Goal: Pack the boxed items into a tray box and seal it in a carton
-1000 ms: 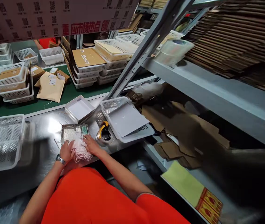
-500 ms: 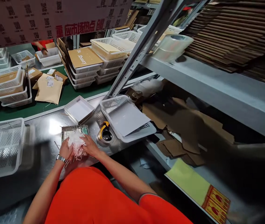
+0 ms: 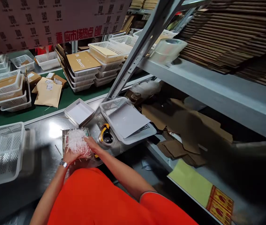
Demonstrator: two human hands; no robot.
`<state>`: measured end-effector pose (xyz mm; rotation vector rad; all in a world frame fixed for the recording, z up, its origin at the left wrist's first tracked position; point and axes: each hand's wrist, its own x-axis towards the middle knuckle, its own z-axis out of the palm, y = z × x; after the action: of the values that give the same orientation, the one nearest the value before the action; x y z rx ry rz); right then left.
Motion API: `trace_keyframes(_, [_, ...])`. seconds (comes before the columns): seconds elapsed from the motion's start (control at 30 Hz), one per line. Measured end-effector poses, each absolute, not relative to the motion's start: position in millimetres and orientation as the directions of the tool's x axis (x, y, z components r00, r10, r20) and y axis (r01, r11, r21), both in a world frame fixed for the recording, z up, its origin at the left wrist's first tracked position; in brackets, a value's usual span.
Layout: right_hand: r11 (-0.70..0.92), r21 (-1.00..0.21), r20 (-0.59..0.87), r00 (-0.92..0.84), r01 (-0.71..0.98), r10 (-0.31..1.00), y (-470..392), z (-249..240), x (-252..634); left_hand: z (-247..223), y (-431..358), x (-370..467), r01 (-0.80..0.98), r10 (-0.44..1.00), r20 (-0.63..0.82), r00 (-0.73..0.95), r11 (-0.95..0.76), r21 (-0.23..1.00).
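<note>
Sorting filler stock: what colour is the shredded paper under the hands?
White, perhaps faintly pink near the edge: the shredded paper shows best in the head view, heaped on a small box.

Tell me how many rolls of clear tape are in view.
1: the tape roll lies on the grey shelf, upper right of the steel bench. Others may be hidden behind the stacked cardboard.

Shredded paper (image 3: 77, 143) hiding box contents, left basket (image 3: 1, 150) cut off, lower right blurred

White-pink paper shreds (image 3: 76, 143) under left hand (image 3: 70, 155); yellow-black tape dispenser (image 3: 104, 135) right of right hand (image 3: 92, 144); white perforated basket (image 3: 1, 150) far left; shiny grey tabletop (image 3: 46, 140).
</note>
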<state>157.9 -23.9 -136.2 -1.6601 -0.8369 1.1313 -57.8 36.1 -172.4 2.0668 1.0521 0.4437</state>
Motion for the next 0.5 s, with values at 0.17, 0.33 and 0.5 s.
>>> trace_keyframes(0.17, [-0.341,-0.933,-0.354,0.448,-0.112,0.821,-11.8,-125.5,163.4,-174.1,50.3,-53.7,0.555,0.854,-0.050,0.518,-0.291,0.779])
trace_keyframes(0.33, [-0.225,-0.958,-0.283,0.687,-0.176,0.669,16.3,-113.3,205.6,-179.6,52.8,-82.5,0.651,0.900,-0.071,0.430,-0.255,0.715])
trace_keyframes(0.5, [-0.079,-0.991,-0.133,0.698,-0.108,0.704,45.6,-91.5,232.4,-183.5,41.8,-91.8,0.698,0.909,-0.061,0.412,-0.272,0.662])
